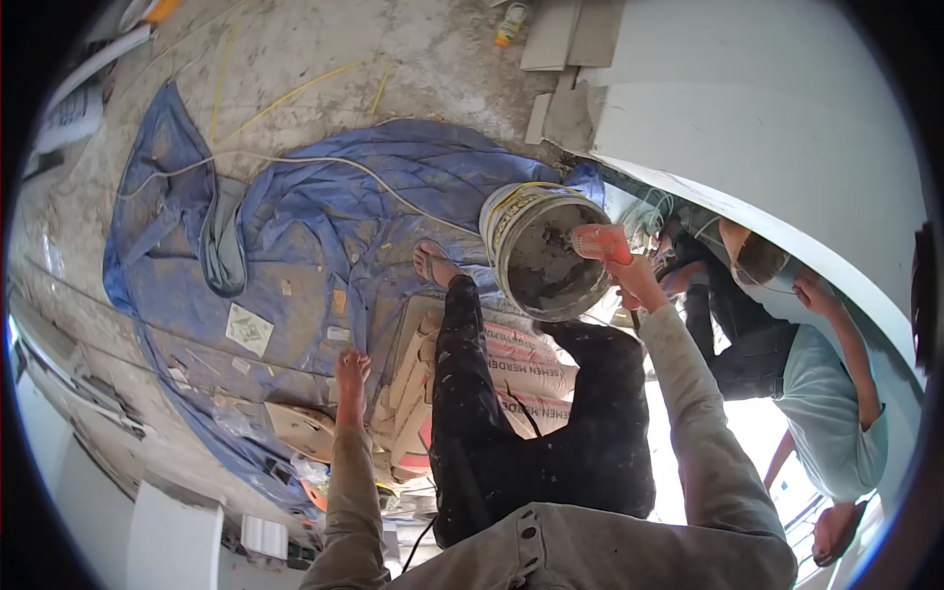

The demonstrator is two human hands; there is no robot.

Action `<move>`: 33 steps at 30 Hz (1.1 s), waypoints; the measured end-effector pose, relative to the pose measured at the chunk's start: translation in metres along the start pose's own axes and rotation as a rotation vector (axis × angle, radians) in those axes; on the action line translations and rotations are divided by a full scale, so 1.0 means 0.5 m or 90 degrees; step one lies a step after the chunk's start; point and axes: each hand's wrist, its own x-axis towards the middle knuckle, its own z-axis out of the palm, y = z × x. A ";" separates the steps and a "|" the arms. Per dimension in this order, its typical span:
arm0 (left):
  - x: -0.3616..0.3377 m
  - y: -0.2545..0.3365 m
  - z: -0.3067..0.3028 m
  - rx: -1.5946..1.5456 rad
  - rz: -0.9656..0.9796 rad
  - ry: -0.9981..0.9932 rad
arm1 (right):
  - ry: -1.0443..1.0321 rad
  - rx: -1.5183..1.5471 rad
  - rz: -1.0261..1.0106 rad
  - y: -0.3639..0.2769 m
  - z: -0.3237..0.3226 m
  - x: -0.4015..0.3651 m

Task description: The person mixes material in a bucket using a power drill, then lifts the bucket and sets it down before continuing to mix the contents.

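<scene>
My right hand (pixel 639 283) is closed on a red scoop (pixel 602 243), held over the right rim of a white bucket (pixel 499 228). Inside the bucket lies wet grey mortar (pixel 551 270). My left hand (pixel 352 372) hangs above the blue tarp, apart from the bucket; its fingers look curled, and whether anything is in them cannot be made out. Beside my legs and below the bucket, printed cement bags (pixel 531 366) are stacked.
A wrinkled blue tarp (pixel 285 206) covers much of the floor, with a cable (pixel 369 175) across it. At the right another person (pixel 826 393) bends near a pale panel (pixel 767 108). Grey boards (pixel 551 34) stand at the top.
</scene>
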 end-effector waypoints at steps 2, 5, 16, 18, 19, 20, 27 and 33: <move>-0.020 -0.001 -0.007 0.037 -0.005 -0.008 | 0.021 0.103 0.019 -0.039 0.031 -0.058; -0.028 -0.001 0.020 0.085 -0.009 -0.016 | 0.063 0.243 0.098 -0.031 0.091 -0.105; -0.142 0.054 0.322 0.204 0.069 -0.169 | 0.168 0.149 0.037 0.105 0.209 -0.105; -0.144 0.051 0.370 0.257 0.144 -0.179 | 0.181 0.160 0.005 0.112 0.208 -0.108; -0.144 0.051 0.390 0.260 0.157 -0.180 | 0.197 0.124 0.006 0.115 0.213 -0.109; -0.143 0.051 0.408 0.276 0.169 -0.203 | 0.211 0.087 0.008 0.118 0.216 -0.104; -0.195 0.072 0.516 0.345 0.233 -0.280 | 0.115 0.060 -0.040 0.108 0.173 -0.093; -0.203 0.088 0.524 0.398 0.180 -0.303 | 0.137 0.183 0.022 0.039 0.188 -0.085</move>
